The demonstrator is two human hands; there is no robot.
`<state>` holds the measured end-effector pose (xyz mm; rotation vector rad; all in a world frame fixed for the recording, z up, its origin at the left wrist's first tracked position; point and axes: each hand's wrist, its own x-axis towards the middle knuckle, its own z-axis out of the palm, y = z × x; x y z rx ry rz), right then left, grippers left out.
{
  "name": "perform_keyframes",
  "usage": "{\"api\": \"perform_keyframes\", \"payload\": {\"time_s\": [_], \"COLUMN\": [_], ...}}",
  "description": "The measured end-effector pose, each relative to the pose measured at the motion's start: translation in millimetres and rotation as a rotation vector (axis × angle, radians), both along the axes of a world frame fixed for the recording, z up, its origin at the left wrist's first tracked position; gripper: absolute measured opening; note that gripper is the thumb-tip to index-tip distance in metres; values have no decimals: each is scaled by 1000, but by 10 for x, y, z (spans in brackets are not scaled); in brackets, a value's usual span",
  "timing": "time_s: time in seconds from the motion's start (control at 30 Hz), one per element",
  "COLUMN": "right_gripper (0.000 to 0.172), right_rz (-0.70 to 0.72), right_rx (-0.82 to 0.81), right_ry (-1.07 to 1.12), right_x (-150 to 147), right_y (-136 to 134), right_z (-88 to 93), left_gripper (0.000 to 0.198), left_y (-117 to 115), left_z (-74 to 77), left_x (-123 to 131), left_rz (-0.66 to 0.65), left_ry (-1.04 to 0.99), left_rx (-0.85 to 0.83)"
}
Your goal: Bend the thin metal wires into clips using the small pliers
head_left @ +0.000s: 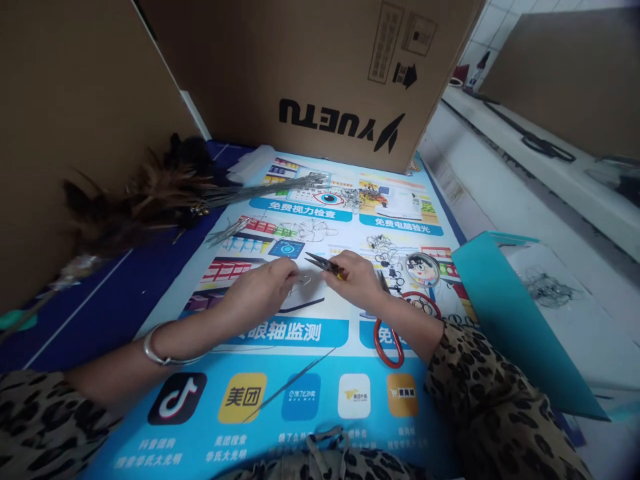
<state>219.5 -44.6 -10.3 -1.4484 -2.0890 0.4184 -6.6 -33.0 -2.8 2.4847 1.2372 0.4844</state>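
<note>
My left hand (265, 290) is closed in a pinch on a thin, curved piece of wire (303, 281) in the middle of the printed mat. My right hand (357, 280) grips long-nose pliers (324, 263), whose jaws point left, above and apart from the wire. Part of a yellow grip shows at the palm. Under my right forearm lie red-handled scissors (390, 345), partly covered. Beyond my hands rest a tangle of wire loops (315, 230) and a bundle of straight wires (280, 187).
Brown feathers (145, 190) lie at the left. A large cardboard box (340, 80) walls off the back. Right of the mat sits a teal box (515, 333) holding tangled wire. Small black loops (395, 270) and a round clear ring (423, 269) lie nearby. Single wires (290, 383) lie in front.
</note>
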Motion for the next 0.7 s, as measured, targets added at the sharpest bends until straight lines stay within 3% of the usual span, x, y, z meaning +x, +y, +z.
{"api": "perform_keyframes", "payload": {"time_s": [0.1, 0.2, 0.37, 0.5, 0.7], "right_gripper": [12, 18, 23, 18, 20], "right_rz": [-9, -14, 84, 84, 68], "right_rx": [-13, -86, -260, -261, -276], "right_ry": [64, 163, 317, 302, 326], "right_x": [7, -1, -102, -193, -191], "right_y": [-7, -23, -91, -142, -159], "right_z": [50, 130, 234, 236, 227], "left_gripper": [21, 31, 28, 25, 23], "left_y": [39, 44, -28, -71, -87], "left_z": [20, 5, 80, 138, 61], "left_x": [-39, -40, 32, 71, 76], "left_rz": [18, 59, 79, 45, -42], "left_ry": [-340, -535, -637, -694, -748], "left_rx": [-199, -390, -483, -537, -753]}}
